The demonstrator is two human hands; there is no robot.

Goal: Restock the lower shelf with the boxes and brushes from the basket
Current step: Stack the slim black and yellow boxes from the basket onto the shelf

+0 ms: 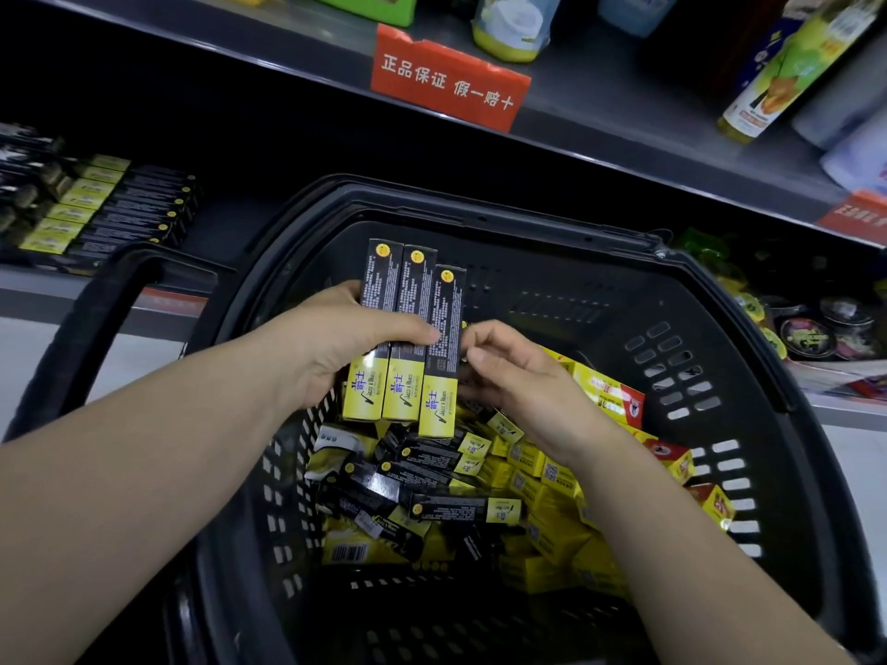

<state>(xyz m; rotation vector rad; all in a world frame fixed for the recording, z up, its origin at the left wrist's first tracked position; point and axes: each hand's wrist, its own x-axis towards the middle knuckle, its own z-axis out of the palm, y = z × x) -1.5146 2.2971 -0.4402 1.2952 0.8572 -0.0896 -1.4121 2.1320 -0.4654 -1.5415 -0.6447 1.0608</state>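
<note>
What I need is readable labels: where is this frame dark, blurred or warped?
Head view: the lower shelf recess is deep in shadow; the boxes in the left hand are evenly lit, small print soft; wide-angle distortion bows the basket rim.

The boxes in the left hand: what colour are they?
The boxes are black with yellow ends; head view.

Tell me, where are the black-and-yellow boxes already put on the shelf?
In the head view, the shelved boxes lie in a row at far left on the lower shelf, just beyond the basket handle.
</note>
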